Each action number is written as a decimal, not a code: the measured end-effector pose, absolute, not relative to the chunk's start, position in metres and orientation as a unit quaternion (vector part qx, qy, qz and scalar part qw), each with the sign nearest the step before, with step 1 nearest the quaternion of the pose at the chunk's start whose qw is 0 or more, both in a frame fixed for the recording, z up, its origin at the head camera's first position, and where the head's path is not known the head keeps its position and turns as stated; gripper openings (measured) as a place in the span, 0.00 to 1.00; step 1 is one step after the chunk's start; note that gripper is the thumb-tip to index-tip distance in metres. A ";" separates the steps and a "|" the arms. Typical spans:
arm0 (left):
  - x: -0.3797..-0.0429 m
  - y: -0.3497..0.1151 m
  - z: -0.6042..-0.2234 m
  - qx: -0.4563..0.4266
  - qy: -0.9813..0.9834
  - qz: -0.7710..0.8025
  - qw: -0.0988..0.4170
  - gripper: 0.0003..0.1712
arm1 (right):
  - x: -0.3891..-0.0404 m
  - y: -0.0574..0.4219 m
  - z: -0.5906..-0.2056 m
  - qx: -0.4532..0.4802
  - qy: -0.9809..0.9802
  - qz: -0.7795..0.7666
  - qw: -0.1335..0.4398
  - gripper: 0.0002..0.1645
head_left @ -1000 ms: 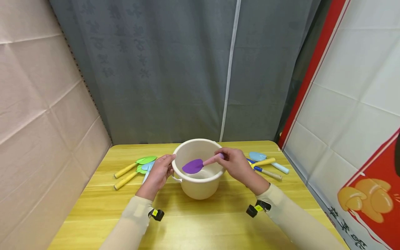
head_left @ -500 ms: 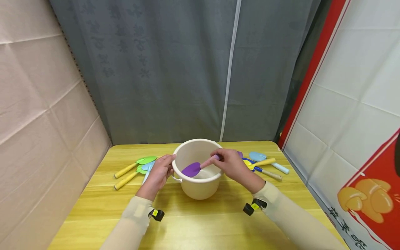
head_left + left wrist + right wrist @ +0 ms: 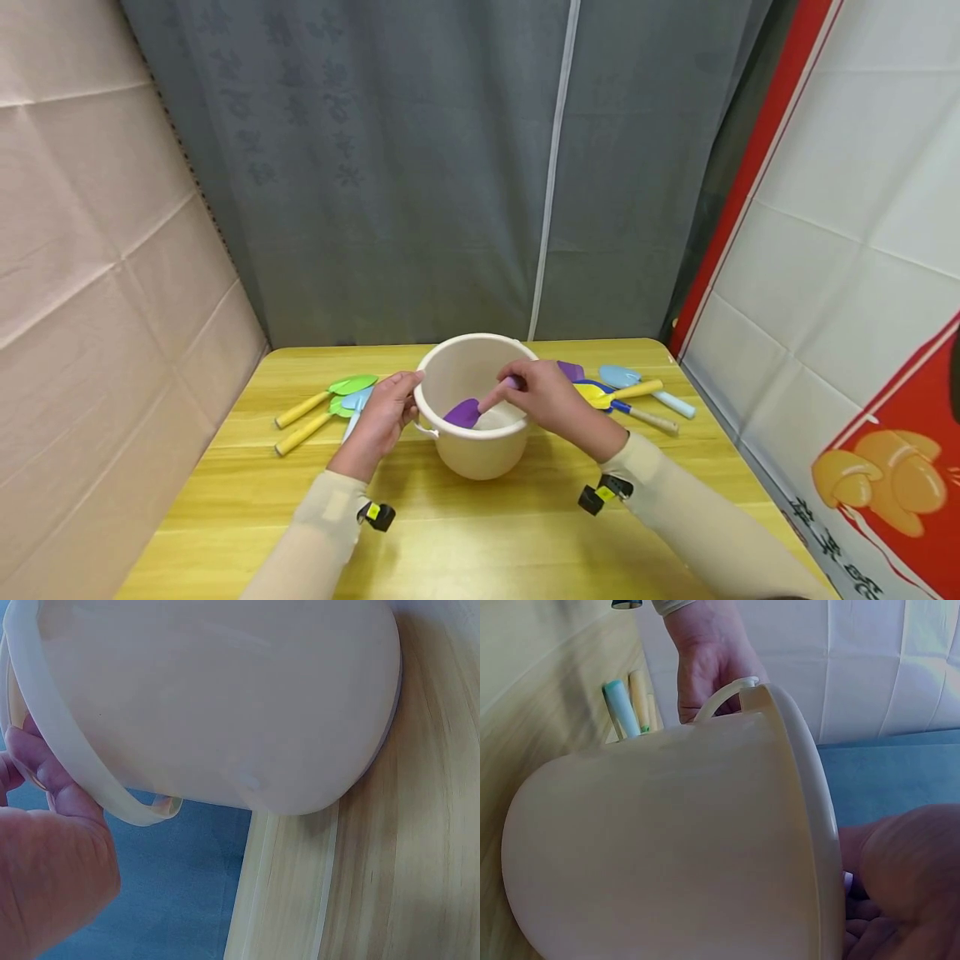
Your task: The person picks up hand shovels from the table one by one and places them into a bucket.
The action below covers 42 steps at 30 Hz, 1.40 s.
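A cream plastic bucket (image 3: 480, 454) stands upright mid-table. My left hand (image 3: 384, 414) grips its rim on the left side, beside the handle joint; the left wrist view shows the fingers (image 3: 52, 769) curled at the rim (image 3: 67, 727). Over the bucket's mouth, my right hand (image 3: 551, 400) pinches the pink handle of a small toy shovel whose purple blade (image 3: 462, 413) points down and left inside the bucket. In the right wrist view the bucket wall (image 3: 660, 840) hides most of the shovel, and the right hand (image 3: 915, 885) is at the rim.
Left of the bucket lie green toy shovels (image 3: 352, 384) with yellow handles and a light blue one (image 3: 356, 399). On the right lie a light blue shovel (image 3: 618, 377), a yellow one (image 3: 597, 394), a blue-and-beige one (image 3: 652, 419) and a purple piece (image 3: 572, 370). A grey curtain (image 3: 405, 208) hangs behind.
My right hand has moved left and slightly down, taking the shovel deeper into the bucket. The purple piece on the right has come into view. My left hand stays on the rim.
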<state>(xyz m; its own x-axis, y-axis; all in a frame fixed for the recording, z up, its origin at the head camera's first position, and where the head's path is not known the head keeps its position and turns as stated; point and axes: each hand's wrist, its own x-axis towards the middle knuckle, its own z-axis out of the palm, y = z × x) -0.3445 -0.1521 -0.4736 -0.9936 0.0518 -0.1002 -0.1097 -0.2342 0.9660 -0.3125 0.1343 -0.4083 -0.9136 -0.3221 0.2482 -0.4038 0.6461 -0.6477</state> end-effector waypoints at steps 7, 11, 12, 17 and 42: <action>-0.344 -0.152 -0.473 -0.023 0.616 0.785 0.052 0.18 | -0.312 0.129 -0.407 0.202 -0.911 0.358 0.037 0.05; -0.345 -0.152 -0.473 -0.023 0.616 0.786 0.054 0.18 | -0.314 0.127 -0.408 0.202 -0.915 0.347 0.029 0.06; -0.345 -0.152 -0.473 -0.022 0.616 0.786 0.054 0.18 | -0.315 0.127 -0.408 0.204 -0.916 0.345 0.029 0.05; -0.344 -0.152 -0.473 -0.022 0.617 0.785 0.053 0.18 | -0.316 0.125 -0.408 0.217 -0.917 0.334 0.029 0.06; -0.344 -0.152 -0.474 -0.022 0.614 0.787 0.052 0.16 | -0.316 0.126 -0.400 0.244 -0.922 0.298 -0.024 0.12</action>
<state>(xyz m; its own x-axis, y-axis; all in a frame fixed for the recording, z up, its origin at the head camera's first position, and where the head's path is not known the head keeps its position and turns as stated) -0.3437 -0.1523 -0.4742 -0.9937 0.0544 -0.0977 -0.1080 -0.2403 0.9647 -0.3159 0.1258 -0.3997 -0.8799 -0.4645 0.1005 -0.4354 0.7032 -0.5621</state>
